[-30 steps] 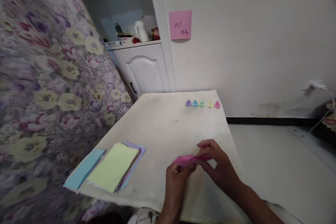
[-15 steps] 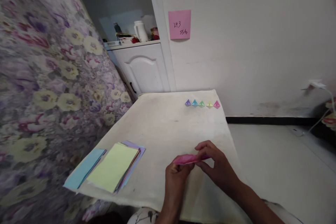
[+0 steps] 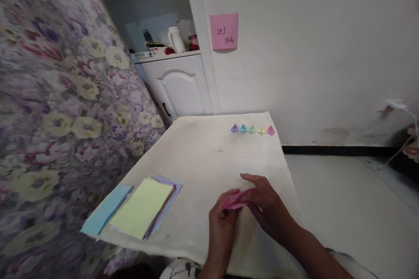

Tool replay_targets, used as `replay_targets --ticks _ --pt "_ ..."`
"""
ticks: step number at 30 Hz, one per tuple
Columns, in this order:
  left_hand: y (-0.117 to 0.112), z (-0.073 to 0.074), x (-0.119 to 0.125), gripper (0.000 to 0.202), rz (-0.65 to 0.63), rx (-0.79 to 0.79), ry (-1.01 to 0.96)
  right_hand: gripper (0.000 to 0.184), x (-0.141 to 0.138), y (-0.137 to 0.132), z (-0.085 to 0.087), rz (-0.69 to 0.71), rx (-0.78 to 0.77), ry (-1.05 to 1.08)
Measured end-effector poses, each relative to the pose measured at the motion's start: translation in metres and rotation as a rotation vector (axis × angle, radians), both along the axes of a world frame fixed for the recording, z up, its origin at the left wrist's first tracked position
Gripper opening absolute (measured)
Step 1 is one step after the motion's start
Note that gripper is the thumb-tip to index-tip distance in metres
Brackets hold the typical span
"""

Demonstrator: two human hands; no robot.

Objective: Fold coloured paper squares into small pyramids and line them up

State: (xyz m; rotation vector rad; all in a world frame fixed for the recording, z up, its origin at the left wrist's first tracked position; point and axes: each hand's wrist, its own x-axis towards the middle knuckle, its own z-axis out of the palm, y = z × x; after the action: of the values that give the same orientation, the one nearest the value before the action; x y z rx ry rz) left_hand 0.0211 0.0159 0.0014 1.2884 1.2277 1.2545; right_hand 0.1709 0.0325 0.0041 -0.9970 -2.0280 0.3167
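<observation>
While the left hand point(image 3: 224, 222) is clamped on a pink folded paper point(image 3: 233, 201) above the near right part of the desk point(image 3: 203, 152), the right hand point(image 3: 270, 198) touches the paper's right end. One finger of the right hand is raised clear of the paper; its other fingers partly hide one another, so whether they are closed on the paper cannot be told.

Near the far right corner of the desk stands a row of five small folded pieces: purple point(image 3: 235, 128), blue point(image 3: 243, 129), green point(image 3: 251, 130), yellow point(image 3: 262, 130) and pink point(image 3: 270, 130), the pink one nearest the desk's right edge.

On the desk's near left part lies a stack of paper point(image 3: 142, 209), a pale yellow sheet uppermost and purple and blue edges showing beneath. Just beside it, at the desk's left edge, lies blue paper point(image 3: 108, 210). Beyond the desk are a white cabinet point(image 3: 178, 85) and, on the wall, a handwritten pink note point(image 3: 224, 31); a floral curtain point(image 3: 65, 113) hangs to the desk's left.
</observation>
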Motion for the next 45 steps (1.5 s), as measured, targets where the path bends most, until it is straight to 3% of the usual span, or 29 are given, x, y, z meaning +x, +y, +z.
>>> replay_targets --ticks 3,6,11,17,21,30,38,45 --pt "-0.004 0.004 -0.001 0.02 -0.001 0.08 0.155 0.027 0.0 0.002 -0.002 -0.003 0.016 -0.044" --pt "-0.008 0.011 -0.003 0.022 -0.078 0.053 0.237 0.024 0.0 0.004 -0.006 -0.017 0.022 -0.093" --pt "-0.013 0.02 -0.009 0.03 -0.186 -0.037 0.271 0.017 -0.002 0.006 -0.012 -0.053 0.011 -0.161" --pt "-0.008 0.019 -0.023 0.045 -0.225 -0.133 0.342 0.021 -0.005 0.006 -0.02 -0.006 0.052 -0.226" --pt "-0.006 0.016 -0.027 0.04 -0.259 -0.172 0.276 0.022 -0.005 0.004 -0.02 0.057 0.055 -0.219" --pt "-0.005 -0.01 -0.023 0.02 -0.062 -0.092 0.429 0.021 -0.011 -0.001 -0.016 0.186 -0.009 -0.246" --pt "-0.005 -0.009 -0.026 0.013 0.041 0.005 0.582 0.026 -0.006 -0.005 -0.011 0.177 -0.039 -0.213" --pt "-0.004 -0.011 -0.029 0.015 0.018 -0.032 0.435 0.027 -0.006 -0.008 -0.01 0.209 -0.191 -0.151"
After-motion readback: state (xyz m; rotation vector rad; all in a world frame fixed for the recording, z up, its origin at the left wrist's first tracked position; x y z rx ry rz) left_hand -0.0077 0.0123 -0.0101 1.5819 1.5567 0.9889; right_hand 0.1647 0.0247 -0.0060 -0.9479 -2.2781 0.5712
